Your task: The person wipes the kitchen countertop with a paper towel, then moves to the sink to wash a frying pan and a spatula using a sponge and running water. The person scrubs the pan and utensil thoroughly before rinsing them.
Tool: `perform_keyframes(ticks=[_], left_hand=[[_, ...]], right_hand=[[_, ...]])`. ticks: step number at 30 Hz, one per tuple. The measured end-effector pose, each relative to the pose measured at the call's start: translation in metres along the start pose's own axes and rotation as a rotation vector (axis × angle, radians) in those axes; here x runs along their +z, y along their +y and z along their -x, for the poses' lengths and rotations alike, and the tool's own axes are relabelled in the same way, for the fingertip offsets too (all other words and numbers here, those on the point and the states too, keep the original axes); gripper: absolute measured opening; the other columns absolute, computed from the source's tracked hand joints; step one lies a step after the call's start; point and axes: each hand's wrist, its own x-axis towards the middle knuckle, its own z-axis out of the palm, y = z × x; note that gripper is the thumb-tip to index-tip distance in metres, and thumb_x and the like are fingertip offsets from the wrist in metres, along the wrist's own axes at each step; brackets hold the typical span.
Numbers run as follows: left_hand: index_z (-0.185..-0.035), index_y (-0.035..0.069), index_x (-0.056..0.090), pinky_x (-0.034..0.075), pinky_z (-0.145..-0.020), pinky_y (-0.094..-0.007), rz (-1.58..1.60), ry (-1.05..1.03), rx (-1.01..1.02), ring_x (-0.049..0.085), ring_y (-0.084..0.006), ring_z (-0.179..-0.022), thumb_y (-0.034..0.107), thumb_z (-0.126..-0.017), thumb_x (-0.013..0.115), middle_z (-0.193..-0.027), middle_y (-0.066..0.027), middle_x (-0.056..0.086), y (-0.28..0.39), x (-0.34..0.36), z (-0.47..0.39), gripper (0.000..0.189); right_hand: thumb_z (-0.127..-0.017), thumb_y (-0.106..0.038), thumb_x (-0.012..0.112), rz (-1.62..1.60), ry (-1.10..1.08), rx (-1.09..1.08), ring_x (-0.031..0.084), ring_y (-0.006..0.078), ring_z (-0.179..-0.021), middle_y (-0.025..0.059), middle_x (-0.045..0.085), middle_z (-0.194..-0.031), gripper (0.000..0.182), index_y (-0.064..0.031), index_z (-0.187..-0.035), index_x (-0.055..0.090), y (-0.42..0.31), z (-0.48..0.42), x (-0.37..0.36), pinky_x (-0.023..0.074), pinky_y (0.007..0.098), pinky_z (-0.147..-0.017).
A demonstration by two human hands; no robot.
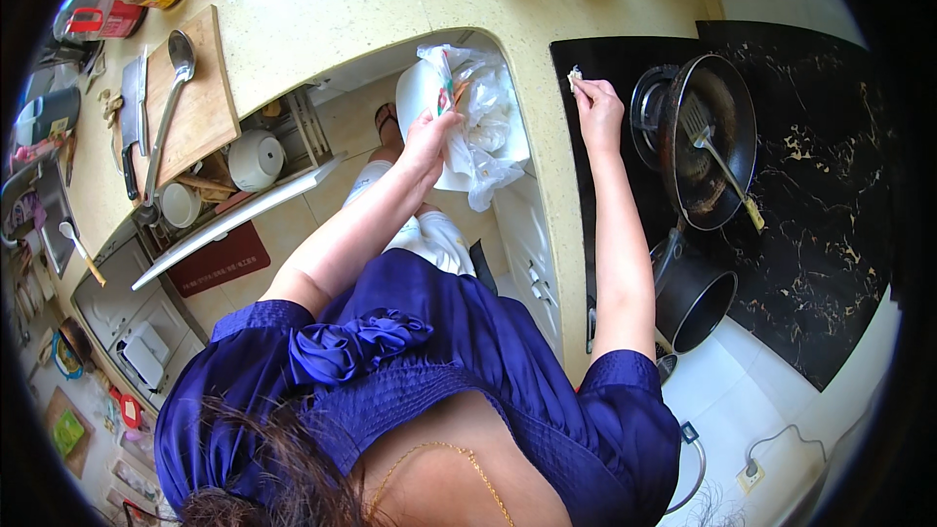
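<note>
Pinched in the fingers of my right hand (602,117) is a small crumpled whitish scrap (575,78), over the left edge of the black marbled stove top (805,234). My left hand (428,143) grips the edge of a clear plastic bag (487,117) with red and green print. That bag lies in and over a white bin (413,99) below the counter edge. Just right of my right hand, a dark frying pan (714,197) sits beside a burner ring, with a slotted metal turner (706,135) lying in it.
A black saucepan (706,304) stands near the frying pan. On the left counter lie a wooden cutting board (208,80), a long metal ladle (165,110) and a cleaver (130,99). An open drawer (241,216) holding bowls juts out below. Jars stand at the upper left.
</note>
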Motion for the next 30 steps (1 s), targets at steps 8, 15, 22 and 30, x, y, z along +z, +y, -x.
perform_keyframes(ticks=[8, 15, 22, 30], left_hand=[[-0.089, 0.007, 0.053, 0.044, -0.068, -0.0271, -0.004, 0.006, -0.014, 0.053, -0.0124, -0.074, 0.004, -0.074, 0.058, -0.08, -0.0014, 0.055, 0.0, 0.002, 0.003, 0.017], [-0.088, 0.006, 0.053, 0.042, -0.066, -0.026, -0.023, 0.003, 0.009, 0.051, -0.0115, -0.073, 0.003, -0.073, 0.057, -0.08, -0.0013, 0.054, -0.003, -0.003, -0.002, 0.016], [-0.09, 0.006, 0.054, 0.043, -0.069, -0.0268, -0.012, -0.012, 0.005, 0.053, -0.0127, -0.075, 0.005, -0.075, 0.057, -0.083, -0.0022, 0.056, -0.001, -0.001, -0.001, 0.016], [-0.092, 0.006, 0.053, 0.044, -0.071, -0.0284, -0.028, -0.016, 0.006, 0.052, -0.0125, -0.078, 0.005, -0.075, 0.057, -0.085, -0.0021, 0.056, -0.001, -0.002, -0.005, 0.018]], right_hand=[[-0.072, 0.0, 0.061, 0.079, -0.014, 0.095, 0.057, 0.0251, -0.068, 0.0125, 0.057, -0.076, 0.009, -0.0011, -0.081, 0.064, -0.006, -0.008, 0.006, 0.0461, 0.0312, -0.062], [-0.074, -0.003, 0.059, 0.164, -0.013, -0.101, 0.057, 0.0299, -0.074, 0.0123, 0.056, -0.081, 0.008, -0.0037, -0.081, 0.062, -0.016, -0.009, 0.016, 0.0463, 0.0358, -0.064], [-0.073, -0.001, 0.059, 0.14, -0.033, -0.149, 0.057, 0.0297, -0.075, 0.0131, 0.056, -0.082, 0.008, -0.0027, -0.08, 0.06, -0.016, -0.029, 0.019, 0.0464, 0.0348, -0.065], [-0.074, -0.003, 0.06, 0.164, -0.081, -0.141, 0.056, 0.028, -0.075, 0.0103, 0.054, -0.082, 0.007, -0.0037, -0.08, 0.059, -0.02, -0.003, 0.015, 0.0464, 0.0355, -0.065]])
